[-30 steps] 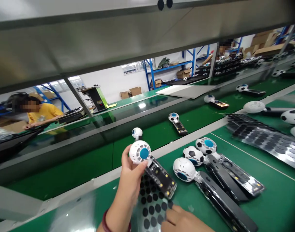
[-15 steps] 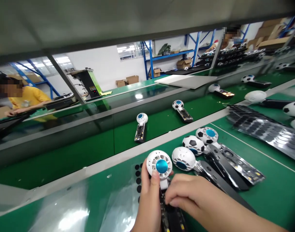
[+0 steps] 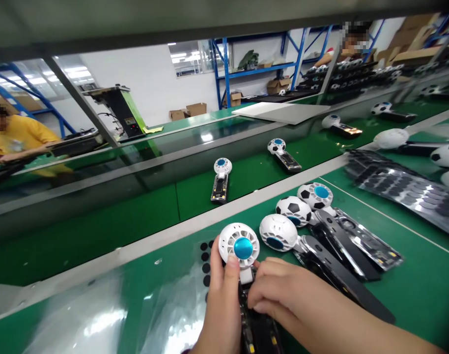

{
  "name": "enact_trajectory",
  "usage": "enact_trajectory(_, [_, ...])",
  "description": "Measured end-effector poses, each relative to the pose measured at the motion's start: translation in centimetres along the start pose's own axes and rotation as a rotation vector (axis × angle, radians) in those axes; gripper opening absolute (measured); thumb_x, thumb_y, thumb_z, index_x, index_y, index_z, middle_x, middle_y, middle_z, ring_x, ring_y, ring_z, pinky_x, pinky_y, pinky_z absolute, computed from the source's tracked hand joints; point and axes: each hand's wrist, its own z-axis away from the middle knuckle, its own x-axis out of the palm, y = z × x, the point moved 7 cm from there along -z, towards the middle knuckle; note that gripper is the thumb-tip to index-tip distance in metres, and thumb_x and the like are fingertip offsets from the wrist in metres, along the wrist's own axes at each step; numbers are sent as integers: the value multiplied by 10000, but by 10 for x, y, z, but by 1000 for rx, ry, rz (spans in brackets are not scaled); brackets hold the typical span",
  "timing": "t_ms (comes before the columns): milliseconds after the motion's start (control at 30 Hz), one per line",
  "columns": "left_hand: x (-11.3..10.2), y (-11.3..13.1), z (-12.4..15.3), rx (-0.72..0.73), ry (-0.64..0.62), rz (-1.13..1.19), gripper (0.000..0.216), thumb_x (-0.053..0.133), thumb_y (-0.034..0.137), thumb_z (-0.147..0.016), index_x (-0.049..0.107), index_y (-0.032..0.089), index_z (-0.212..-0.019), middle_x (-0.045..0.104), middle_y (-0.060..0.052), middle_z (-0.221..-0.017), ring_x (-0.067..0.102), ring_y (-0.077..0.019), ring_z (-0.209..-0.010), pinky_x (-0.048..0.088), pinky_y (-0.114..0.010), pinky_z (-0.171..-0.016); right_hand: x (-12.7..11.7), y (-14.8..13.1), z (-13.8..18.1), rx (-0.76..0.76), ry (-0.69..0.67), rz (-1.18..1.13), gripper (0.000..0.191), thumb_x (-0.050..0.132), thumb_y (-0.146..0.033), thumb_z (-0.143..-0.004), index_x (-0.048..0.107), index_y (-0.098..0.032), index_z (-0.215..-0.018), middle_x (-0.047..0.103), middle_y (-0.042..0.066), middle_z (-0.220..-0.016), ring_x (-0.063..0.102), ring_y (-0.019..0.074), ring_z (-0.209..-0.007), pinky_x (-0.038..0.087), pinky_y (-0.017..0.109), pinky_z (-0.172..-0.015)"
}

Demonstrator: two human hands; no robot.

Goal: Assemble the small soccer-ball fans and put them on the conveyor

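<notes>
My left hand (image 3: 221, 300) is wrapped round a white handheld fan (image 3: 248, 278), its thumb just under the round head with the blue centre. The fan's dark handle points toward me, and its circuit parts show. Over the upper handle, close to the neck, my right hand (image 3: 279, 290) is closed with curled fingers; its fingertips are hidden, so I cannot make out what they pinch. Right beside it lie several more fans (image 3: 278, 233) with white or football-patterned heads. A clear sheet with black round stickers (image 3: 206, 268) lies to the left of the held fan.
Beyond the table's pale rail, a green conveyor belt (image 3: 154, 211) carries several fans (image 3: 220, 179). Sticker sheets (image 3: 405, 191) lie at right. A white board (image 3: 281, 112) rests across the line. A person in yellow (image 3: 21, 137) works at far left; another person is at back right.
The view has shifted slightly. Fans on the belt have moved a little to the right. My hands keep nearly the same hold, with the right fingers still at the handle's top.
</notes>
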Motion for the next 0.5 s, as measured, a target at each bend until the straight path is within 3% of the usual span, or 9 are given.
enact_trajectory(300, [0, 5, 4, -8, 53, -58, 555, 462, 528, -781, 343, 264, -1254, 690, -35, -868, 614, -243, -927, 387, -372, -881, 1, 0, 1, 5, -8, -3, 193, 594, -43, -767, 619, -228, -720, 623, -36, -785, 546, 139, -754, 440, 246, -700])
enact_trajectory(500, [0, 4, 4, -30, 43, 3, 575, 470, 525, -779, 318, 263, -1268, 684, -40, -833, 622, -250, -888, 390, -398, -860, -1, 5, 6, 62, 125, 141, 241, 604, -9, -667, 554, -234, -735, 571, -57, -667, 520, 133, -640, 382, 226, -556])
